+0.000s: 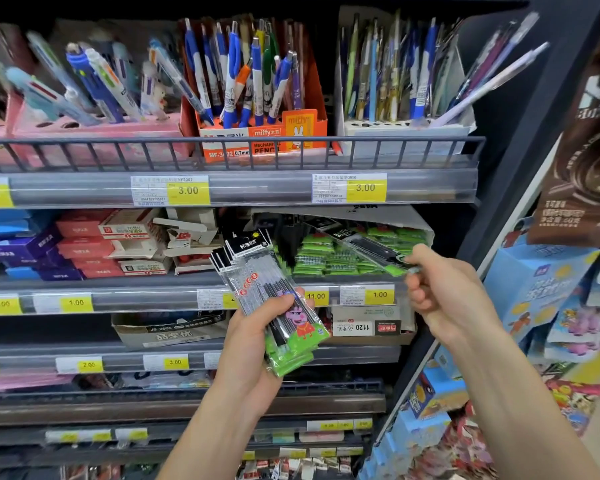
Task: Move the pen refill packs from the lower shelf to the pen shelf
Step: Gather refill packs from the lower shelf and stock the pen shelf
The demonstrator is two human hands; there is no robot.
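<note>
From the head camera, the left hand [253, 344] grips a fanned bundle of pen refill packs [267, 299], fingers curled round the lower green part and the thumb lying across the front beside a pink cartoon pig print; the black header cards of the bundle rise up and to the left of that grip, in front of the edge of the lower shelf [146, 299] with its yellow price tags. To the right of the bundle and a little higher, the right hand [444, 289] pinches the green end of a single refill pack [364, 247] between thumb and curled fingers; this pack slants up and to the left from the pinch, its far end over the stack of green refill packs [329, 258] lying on the lower shelf under a bent white box flap [357, 216]. Whether the single pack touches the stack or is lifted clear of it is hard to tell, as the frame is soft there. Well above both hands is the pen shelf [229, 188] behind a wire rail, holding an orange miffy pencil box [267, 133] almost straight above the left grip, a pink pen stand [94, 129] further left, and a white pen stand [406, 126] above the right hand's pinch. Left of the bundle on the lower shelf lie red and blue small boxes [80, 247].
</note>
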